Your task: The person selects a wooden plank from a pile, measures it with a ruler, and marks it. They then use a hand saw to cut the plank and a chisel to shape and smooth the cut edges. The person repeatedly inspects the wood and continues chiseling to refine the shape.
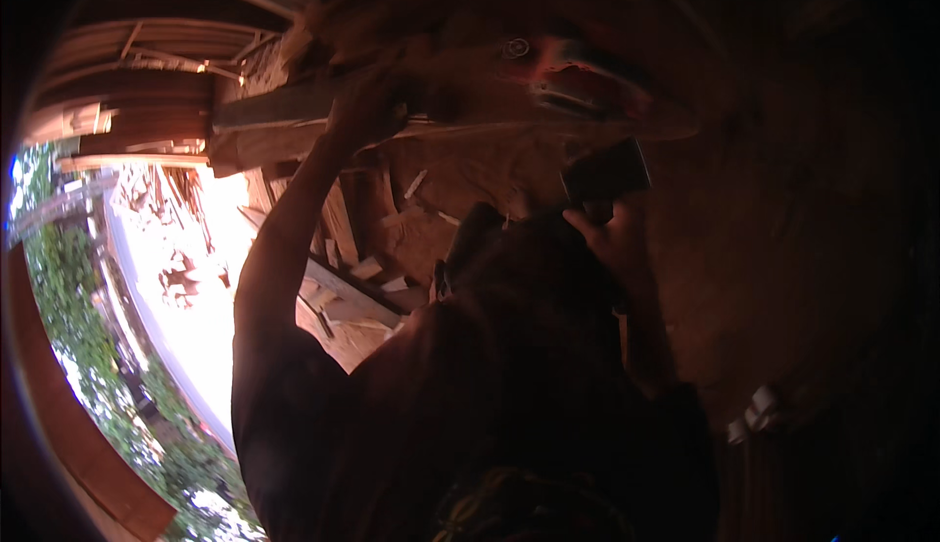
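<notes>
My left hand [367, 116] reaches forward to a long wooden beam [284, 101] at the workbench and touches it or lies just over it. Deep shadow hides its fingers. On the right, my right hand [612, 234] is closed round a dark squarish block [607, 172], with the thumb along its lower edge. Whether a handle runs below the block cannot be made out. Beyond it, on the bench, lies a red and dark object [578, 82] with pale glints, too blurred to name.
Wood offcuts [367, 278] litter the sandy ground below the bench. Stacked timber [137, 72] stands at the far left. Bright sunlit ground [186, 268] and green plants [88, 336] lie outside on the left. A small whitish object [759, 413] sits at the lower right.
</notes>
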`<move>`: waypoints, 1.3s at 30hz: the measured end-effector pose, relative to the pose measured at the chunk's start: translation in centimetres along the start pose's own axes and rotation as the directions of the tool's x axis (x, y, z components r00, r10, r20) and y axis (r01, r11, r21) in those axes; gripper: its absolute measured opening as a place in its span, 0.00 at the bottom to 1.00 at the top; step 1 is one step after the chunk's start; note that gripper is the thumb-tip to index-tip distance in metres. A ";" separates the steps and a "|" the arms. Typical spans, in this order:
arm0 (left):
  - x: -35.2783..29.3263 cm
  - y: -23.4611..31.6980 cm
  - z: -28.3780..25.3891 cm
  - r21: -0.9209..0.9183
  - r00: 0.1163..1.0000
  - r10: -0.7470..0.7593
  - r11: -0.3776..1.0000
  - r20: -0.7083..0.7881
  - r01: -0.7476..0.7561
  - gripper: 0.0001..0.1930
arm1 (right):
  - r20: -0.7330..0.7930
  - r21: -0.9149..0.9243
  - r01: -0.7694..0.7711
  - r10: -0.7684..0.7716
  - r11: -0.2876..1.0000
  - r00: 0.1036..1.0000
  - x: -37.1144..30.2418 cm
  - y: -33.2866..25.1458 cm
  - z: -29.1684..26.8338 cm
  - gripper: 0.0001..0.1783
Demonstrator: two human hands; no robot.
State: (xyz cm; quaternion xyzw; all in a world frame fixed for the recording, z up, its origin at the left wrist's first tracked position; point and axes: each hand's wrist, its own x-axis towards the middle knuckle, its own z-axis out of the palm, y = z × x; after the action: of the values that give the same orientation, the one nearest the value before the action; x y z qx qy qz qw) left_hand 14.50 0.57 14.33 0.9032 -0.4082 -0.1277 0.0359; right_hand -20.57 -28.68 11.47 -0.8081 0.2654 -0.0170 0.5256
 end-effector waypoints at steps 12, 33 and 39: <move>-20.5 14.4 -17.9 -0.451 0.624 -0.418 0.885 -0.661 0.115 0.48 | 0.446 0.102 0.005 -0.050 0.995 0.893 8.8 -5.8 -1.4 0.15; -24.3 22.4 -9.8 -0.847 0.360 -0.770 0.443 -0.527 -0.293 0.51 | 0.614 0.400 0.252 -0.461 0.881 0.641 7.9 -23.5 0.9 0.13; -21.7 22.3 -0.5 -0.949 0.488 -0.866 -0.054 -0.112 -0.312 0.47 | 0.741 0.183 0.264 -0.310 0.947 0.596 8.6 -22.1 1.8 0.20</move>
State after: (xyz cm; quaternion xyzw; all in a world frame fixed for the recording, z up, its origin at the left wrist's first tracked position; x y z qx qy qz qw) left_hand -15.38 1.91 22.93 0.6189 0.1188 0.0381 0.7755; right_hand -3.57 -24.23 27.44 -0.7570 -0.1138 0.2324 0.6000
